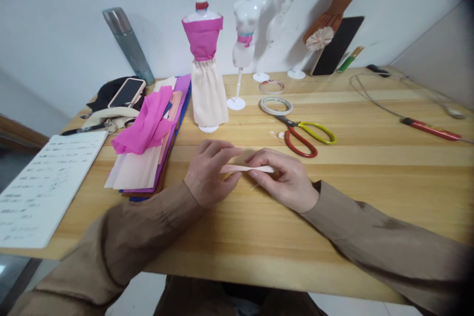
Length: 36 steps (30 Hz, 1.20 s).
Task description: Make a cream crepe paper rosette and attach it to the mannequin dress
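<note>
A narrow strip of pale pink paper [263, 169], pleated into a thin stack and pinched in at its middle, is held above the table. My right hand [287, 177] grips it between thumb and fingers near the centre. Around its left end, my left hand [211, 173] curves with thumb and fingers apart; its thumb lies close under the strip, and whether it touches is unclear. A short thin end, perhaps thread or wire, pokes out below the right fingertips. Beyond the right hand lie scissors [301, 150] with one red and one yellow handle.
Rolls of tape [276, 105] lie behind the scissors. Mannequins stand along the wall, one in a pink top and cream skirt [209, 94]. Folded coloured sheets [142, 168], a notebook [48, 177], a phone [128, 93] and a bottle [129, 44] are left. A red-handled tool [431, 129] lies right.
</note>
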### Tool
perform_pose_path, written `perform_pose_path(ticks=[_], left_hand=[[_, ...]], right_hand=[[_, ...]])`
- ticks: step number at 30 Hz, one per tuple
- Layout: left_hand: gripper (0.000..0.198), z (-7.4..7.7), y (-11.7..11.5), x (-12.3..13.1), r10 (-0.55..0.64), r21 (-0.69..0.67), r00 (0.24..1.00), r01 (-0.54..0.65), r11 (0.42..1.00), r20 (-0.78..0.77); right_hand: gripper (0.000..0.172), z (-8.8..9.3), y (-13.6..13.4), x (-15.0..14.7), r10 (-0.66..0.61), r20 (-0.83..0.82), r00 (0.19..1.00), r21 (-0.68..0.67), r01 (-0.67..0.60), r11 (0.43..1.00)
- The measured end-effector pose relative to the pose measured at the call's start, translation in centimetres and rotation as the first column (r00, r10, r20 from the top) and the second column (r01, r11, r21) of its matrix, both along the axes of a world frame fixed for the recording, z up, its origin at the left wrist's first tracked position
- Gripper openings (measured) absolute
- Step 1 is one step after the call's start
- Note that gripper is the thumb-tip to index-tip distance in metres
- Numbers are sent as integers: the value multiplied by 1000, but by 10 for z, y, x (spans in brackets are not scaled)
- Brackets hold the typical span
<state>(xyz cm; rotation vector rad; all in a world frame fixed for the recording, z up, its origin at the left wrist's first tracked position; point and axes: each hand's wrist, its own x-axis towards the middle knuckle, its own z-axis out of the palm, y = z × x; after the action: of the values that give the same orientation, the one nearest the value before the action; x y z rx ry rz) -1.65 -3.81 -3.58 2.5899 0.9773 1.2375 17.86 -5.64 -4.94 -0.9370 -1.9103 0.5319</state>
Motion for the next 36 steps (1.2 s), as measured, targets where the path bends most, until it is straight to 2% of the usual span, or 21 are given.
perform_pose_path(ticks=[3,9,16,20,23,26,36], left_hand=[[40,1,1,-3,19,-15,1000,-19,1000,6],[23,-1,3,-5,11,-100,999,-6,995,48],[7,-1,2,-1,-19,-104,997,26,994,71],[11,-2,4,1,-37,-63,997,41,997,67],[12,-3,5,1,-52,-12,997,53,999,58],[12,-3,6,1,-52,13,998,52,999,21],[10,-5,7,3,-56,-5,998,57,998,22]], right_hand=[[10,-1,0,1,-45,-8,999,-15,45,999],[8,0,-1,1,-38,-27,999,-10,38,999],[7,-1,-1,1,-19,-24,1000,11,19,1000],[2,1,0,0,-18,17,1000,71,17,997],[16,4,1,-4,-26,75,997,186,11,983],[16,7,2,-9,-55,147,988,256,16,967],[12,6,10,-16,-67,154,986,266,24,964]])
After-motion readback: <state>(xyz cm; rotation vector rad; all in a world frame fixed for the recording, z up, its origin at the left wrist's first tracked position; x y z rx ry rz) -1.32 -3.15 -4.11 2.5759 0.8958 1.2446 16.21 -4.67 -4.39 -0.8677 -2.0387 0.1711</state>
